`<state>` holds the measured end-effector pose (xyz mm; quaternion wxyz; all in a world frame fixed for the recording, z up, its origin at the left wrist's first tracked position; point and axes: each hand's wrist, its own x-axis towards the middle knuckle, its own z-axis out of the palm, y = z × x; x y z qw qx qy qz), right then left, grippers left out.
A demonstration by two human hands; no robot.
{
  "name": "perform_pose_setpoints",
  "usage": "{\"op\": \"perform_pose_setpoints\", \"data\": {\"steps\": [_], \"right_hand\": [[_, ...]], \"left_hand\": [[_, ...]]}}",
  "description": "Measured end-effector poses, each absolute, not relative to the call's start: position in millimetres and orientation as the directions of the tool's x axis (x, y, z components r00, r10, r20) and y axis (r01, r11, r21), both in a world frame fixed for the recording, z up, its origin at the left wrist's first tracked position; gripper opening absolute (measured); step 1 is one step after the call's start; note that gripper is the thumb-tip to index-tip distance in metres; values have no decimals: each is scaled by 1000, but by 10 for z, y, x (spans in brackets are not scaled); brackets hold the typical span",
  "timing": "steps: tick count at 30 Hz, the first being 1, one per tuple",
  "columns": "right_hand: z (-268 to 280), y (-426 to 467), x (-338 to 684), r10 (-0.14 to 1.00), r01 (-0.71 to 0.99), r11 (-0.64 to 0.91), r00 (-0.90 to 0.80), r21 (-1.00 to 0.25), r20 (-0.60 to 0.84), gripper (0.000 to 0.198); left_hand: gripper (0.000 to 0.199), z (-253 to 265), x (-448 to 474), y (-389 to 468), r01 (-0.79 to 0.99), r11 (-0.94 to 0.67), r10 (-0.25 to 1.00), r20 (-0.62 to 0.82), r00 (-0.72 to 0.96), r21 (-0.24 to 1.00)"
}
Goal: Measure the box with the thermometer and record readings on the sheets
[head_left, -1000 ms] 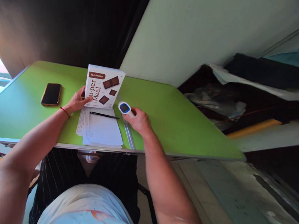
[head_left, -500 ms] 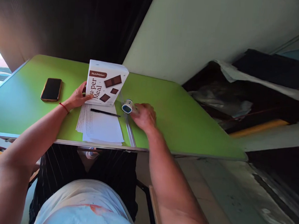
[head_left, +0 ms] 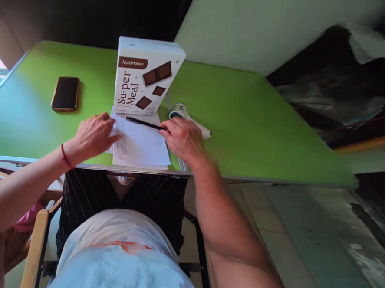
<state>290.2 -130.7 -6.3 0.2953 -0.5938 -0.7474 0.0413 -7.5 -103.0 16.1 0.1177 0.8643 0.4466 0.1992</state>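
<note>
My right hand (head_left: 183, 139) pinches the right end of a black pen (head_left: 143, 123), which lies slanted over white paper sheets (head_left: 143, 146). Just behind that hand a white handheld thermometer (head_left: 193, 123) with a blue-rimmed end rests on the table. My left hand (head_left: 97, 134) is at the left edge of the sheets, thumb apart from the fingers, holding nothing; whether it touches the paper I cannot tell. Small print shows on the sheets near it. A white box (head_left: 140, 82) marked "Su-per Meal" stands upright at the sheets' far end.
A dark phone (head_left: 65, 93) lies at the left on the green table (head_left: 246, 121). A metal strip runs across the tabletop by the sheets. Behind stand a dark panel (head_left: 89, 11) and a pale wall (head_left: 235, 29). Cluttered shelves (head_left: 329, 91) are at the right.
My left hand has let go of the box and come nearer to me. My right hand has left the thermometer, which now lies on its side, and taken the pen's end. The view has shifted.
</note>
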Motion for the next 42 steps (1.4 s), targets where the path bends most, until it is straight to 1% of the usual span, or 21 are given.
{"op": "perform_pose_setpoints", "data": {"steps": [2,4,5,7,8,9,10,12,14,16,19,21,27,35,42], "right_hand": [[4,-1475,2812,898,770,282,-2,-572,440,7],[49,-1631,2648,883,568,321,110,-758,456,12],[59,-1700,2546,882,447,344,148,-825,448,13],[45,-1821,2332,890,245,371,182,-896,419,11],[22,-1873,2232,902,186,359,181,-915,391,8],[-10,-1919,2144,914,163,340,174,-926,367,6],[-49,-1960,2070,924,172,320,162,-932,347,5],[-136,-2025,1971,918,232,320,164,-918,362,3],[-215,-2067,1929,885,312,355,193,-881,425,1],[-267,-2089,1924,840,380,405,205,-832,502,7],[-288,-2101,1943,795,442,479,149,-759,589,13],[-279,-2103,1958,781,464,506,111,-727,614,15],[-264,-2107,1983,786,508,505,63,-697,615,17],[-286,-2106,1991,807,516,491,34,-702,590,17],[-258,-2103,1998,796,490,523,10,-697,605,18]], "left_hand": [[28,68,-104,-1467,566,-771,637,335,694,292],[24,-41,-107,-1803,458,-879,462,463,756,130],[21,-96,-103,-1918,455,-888,419,510,751,60],[18,-193,-88,-2046,479,-878,371,599,710,-24],[18,-233,-77,-2070,492,-869,361,629,689,-40],[18,-267,-65,-2078,503,-863,354,653,670,-48],[18,-296,-52,-2077,511,-858,351,670,655,-50],[19,-338,-25,-2069,528,-848,351,691,632,-53],[23,-365,-6,-2070,538,-841,352,705,615,-49],[25,-379,6,-2080,535,-844,353,711,609,-40],[26,-384,17,-2096,529,-848,355,715,602,-24],[26,-386,25,-2100,533,-846,362,718,594,-15],[26,-414,45,-2093,539,-842,366,734,573,-1],[25,-387,51,-2091,536,-844,360,738,571,-4],[25,-377,56,-2088,539,-842,355,744,566,-8]]}}
